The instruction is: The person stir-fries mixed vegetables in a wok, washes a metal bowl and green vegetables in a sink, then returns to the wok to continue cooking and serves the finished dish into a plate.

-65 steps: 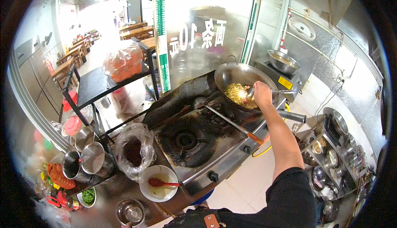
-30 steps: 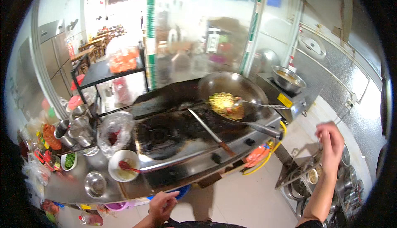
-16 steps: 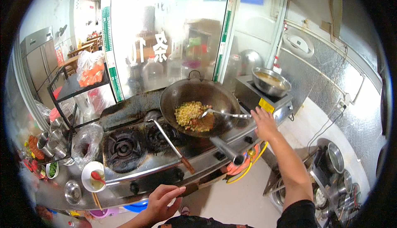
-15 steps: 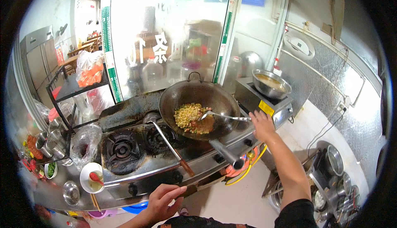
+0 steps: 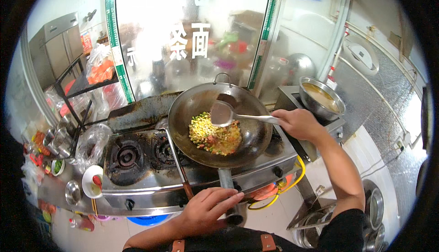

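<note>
A dark round wok (image 5: 254, 135) sits tilted on the stove. It holds corn kernels with green and reddish bits (image 5: 213, 135) and a brownish, wet-looking patch at the right. My right hand (image 5: 299, 123) is closed round the handle of a metal wok spatula (image 5: 222, 114), whose broad blade is raised over the food. My left hand (image 5: 211, 207) lies across the wok's metal tube handle (image 5: 225, 179), fingers stretched out rather than wrapped round it. Whether they touch it I cannot tell.
Left of the wok are burners (image 5: 126, 157) and a wooden-ended metal rod (image 5: 178, 163). A white bowl with a red spoon (image 5: 93, 182) stands farther left. At the right, a metal bowl of liquid (image 5: 321, 97) rests on a smaller cooker. A yellow hose (image 5: 299, 172) hangs below.
My right hand, open beside the utensil handle before, now grips the spatula, with its blade lifted. My left hand has moved right, over the wok's handle. The wok is turned slightly.
</note>
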Demonstrator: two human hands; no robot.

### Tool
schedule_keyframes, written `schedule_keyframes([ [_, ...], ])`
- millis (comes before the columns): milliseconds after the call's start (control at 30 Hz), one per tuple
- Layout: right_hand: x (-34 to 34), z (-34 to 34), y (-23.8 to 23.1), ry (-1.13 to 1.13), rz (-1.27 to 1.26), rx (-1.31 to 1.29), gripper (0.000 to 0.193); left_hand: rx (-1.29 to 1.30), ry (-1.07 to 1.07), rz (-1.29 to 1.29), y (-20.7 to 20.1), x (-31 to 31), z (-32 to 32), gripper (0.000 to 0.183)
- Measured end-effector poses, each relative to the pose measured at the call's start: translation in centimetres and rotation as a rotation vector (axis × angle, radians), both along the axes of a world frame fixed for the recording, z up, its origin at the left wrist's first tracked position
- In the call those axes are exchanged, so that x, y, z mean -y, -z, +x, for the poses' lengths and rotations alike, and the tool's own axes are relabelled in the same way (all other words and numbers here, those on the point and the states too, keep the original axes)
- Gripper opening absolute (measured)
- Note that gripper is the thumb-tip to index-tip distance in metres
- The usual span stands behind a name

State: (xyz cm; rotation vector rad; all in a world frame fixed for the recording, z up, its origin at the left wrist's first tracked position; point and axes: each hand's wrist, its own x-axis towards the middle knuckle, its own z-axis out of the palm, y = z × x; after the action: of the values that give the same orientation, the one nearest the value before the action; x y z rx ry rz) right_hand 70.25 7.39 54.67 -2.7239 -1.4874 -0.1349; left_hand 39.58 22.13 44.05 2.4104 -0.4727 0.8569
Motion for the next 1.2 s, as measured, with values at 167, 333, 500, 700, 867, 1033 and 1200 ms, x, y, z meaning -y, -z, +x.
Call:
schedule_keyframes([
  [167,-2.3,2.9,4.1,-0.186,-0.262,0.020,0.041,0.133,-0.303,-0.162,0.7,4.2,1.5,0.055],
  [333,-1.1,7.0,-3.1,-0.263,-0.393,0.357,0.030,0.004,-0.453,-0.342,0.5,6.6,0.6,0.061],
  [500,-3.4,9.6,-7.5,-0.226,-0.667,0.425,0.024,-0.092,-0.491,-0.509,-0.5,7.4,0.1,0.052],
  [700,-9.3,4.7,-1.0,-0.473,-0.387,0.421,0.028,-0.103,-0.486,-0.495,-1.2,6.5,-0.5,0.043],
  [867,-6.5,2.4,-7.2,-0.517,-0.518,0.407,0.031,-0.125,-0.476,-0.477,-1.5,6.1,-0.7,0.043],
  [1033,-6.0,-4.2,-6.4,-0.559,-0.607,0.457,0.024,-0.116,-0.452,-0.427,-1.5,5.9,-0.5,0.043],
  [1200,-10.7,-3.3,-4.7,-0.590,-0.411,0.679,0.014,-0.097,-0.441,-0.408,-1.5,6.1,-0.4,0.042],
])
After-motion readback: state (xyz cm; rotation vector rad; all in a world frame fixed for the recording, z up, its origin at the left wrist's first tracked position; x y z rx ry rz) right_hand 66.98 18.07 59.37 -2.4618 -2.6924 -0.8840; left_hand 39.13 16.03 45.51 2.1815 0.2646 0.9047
